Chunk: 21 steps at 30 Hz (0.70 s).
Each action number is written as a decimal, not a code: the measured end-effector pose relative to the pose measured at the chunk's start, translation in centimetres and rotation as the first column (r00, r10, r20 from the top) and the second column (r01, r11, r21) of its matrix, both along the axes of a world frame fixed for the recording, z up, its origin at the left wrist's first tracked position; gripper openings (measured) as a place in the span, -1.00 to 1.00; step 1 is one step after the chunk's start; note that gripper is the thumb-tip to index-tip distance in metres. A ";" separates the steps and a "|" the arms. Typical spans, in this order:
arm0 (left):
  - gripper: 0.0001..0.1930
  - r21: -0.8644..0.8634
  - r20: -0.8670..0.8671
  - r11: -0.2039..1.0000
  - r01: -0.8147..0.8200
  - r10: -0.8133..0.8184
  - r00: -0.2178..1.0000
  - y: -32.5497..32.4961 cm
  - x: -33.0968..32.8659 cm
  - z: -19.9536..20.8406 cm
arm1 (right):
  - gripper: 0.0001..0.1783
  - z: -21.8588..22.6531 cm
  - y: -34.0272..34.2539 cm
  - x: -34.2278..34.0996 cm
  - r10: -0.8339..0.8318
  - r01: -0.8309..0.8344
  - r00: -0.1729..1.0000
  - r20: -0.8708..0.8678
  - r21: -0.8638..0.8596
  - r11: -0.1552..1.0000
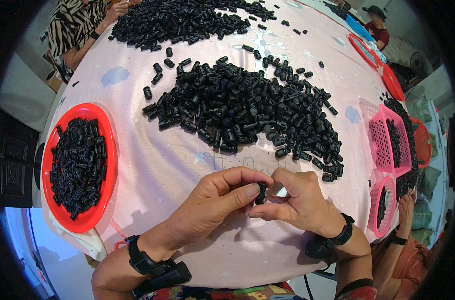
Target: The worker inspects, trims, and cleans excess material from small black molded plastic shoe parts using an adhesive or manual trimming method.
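Observation:
In front of my chest, my left hand pinches a small black plastic cord lock between thumb and forefinger. My right hand meets it from the other side, fingers curled around a small shiny silvery piece whose kind I cannot make out. The silvery piece is beside the cord lock; whether they touch is hidden by the fingers. Just beyond my hands lies a wide heap of similar black cord locks. To my left, a red plastic tray holds many more of them.
A pink patterned cloth covers the table. A larger black heap lies at the far side, near another person's hand. Along the right edge stand pink baskets with black pieces, near a co-worker's hand. Red trays lie farther back.

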State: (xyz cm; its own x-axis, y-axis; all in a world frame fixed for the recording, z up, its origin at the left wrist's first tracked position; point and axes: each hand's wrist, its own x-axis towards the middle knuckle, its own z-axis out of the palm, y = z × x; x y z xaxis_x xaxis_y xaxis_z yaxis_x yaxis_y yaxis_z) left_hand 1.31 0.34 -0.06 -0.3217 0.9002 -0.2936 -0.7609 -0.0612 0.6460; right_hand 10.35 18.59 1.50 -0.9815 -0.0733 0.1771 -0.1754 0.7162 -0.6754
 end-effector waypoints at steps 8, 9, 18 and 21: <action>-0.73 -0.028 0.027 1.000 0.002 -0.001 1.000 0.0 0.1 0.6 | -0.44 -0.5 0.2 0.1 0.002 -0.003 1.000 0.009 0.027 1.000; -0.73 -0.022 0.067 1.000 -0.001 0.003 0.998 0.0 0.1 0.7 | -0.44 -0.5 0.1 0.1 0.003 -0.003 1.000 0.009 0.026 1.000; -0.75 -0.012 0.037 1.000 0.002 -0.002 0.999 0.1 0.1 0.4 | -0.42 -0.3 0.1 0.1 -0.013 0.013 1.000 0.019 0.003 1.000; -0.75 -0.015 0.064 0.999 0.031 -0.030 0.998 -0.1 -0.1 0.6 | -0.42 -0.4 0.2 0.1 -0.005 0.005 1.000 0.016 0.021 1.000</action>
